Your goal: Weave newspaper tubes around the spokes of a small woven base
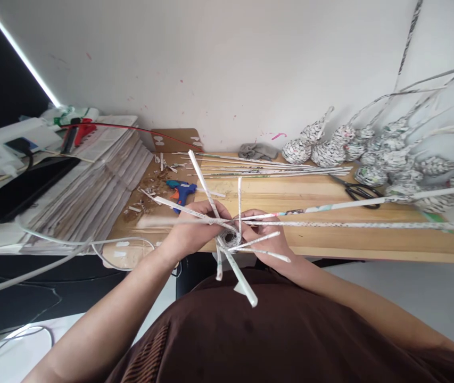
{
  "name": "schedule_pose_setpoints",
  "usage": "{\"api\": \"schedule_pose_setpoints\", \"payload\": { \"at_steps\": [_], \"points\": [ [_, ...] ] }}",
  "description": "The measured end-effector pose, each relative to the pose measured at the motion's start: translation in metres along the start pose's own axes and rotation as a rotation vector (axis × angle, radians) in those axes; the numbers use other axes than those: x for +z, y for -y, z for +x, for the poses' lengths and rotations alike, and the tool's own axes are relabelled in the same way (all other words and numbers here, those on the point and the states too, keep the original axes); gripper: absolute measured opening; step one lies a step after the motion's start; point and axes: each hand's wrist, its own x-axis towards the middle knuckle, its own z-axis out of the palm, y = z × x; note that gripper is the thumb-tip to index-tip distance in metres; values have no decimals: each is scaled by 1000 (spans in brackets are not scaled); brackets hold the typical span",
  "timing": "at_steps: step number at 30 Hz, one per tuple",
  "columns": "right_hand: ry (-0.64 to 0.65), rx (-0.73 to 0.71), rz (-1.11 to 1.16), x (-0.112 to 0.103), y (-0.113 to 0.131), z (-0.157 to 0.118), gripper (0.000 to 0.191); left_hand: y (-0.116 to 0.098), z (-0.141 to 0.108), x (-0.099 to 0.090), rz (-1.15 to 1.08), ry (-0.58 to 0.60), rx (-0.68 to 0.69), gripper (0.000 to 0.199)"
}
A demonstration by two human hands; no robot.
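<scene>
A small round piece woven from rolled newspaper tubes point(230, 239) is held in front of my body, above the table's near edge. Several tube ends spread out from it like spokes, and two long tubes point(330, 206) run off to the right. My left hand point(200, 230) is closed around the piece's left side, thumb near the ring. On the other side my right hand point(264, 236) pinches the weave and the base of the long tubes. The fingertips beneath the piece are hidden.
Loose paper tubes point(266, 169) lie across the wooden table point(330, 242). A blue glue gun point(182, 192) sits left of centre, black scissors point(360, 194) to the right. Woven paper gourds point(328, 153) crowd the back right. Stacked newspapers point(118, 170) and white cables point(59, 239) occupy the left.
</scene>
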Motion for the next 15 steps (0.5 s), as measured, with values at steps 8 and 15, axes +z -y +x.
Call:
{"api": "schedule_pose_setpoints", "payload": {
  "at_steps": [8, 15],
  "points": [
    [0, -36, 1, -1, 8, -4, 17, 5, -6, 7, 31, -106, 28, 5],
    [29, -40, -4, -2, 13, -6, 18, 4, -12, 11, 99, -135, 18, 6]
  ]
}}
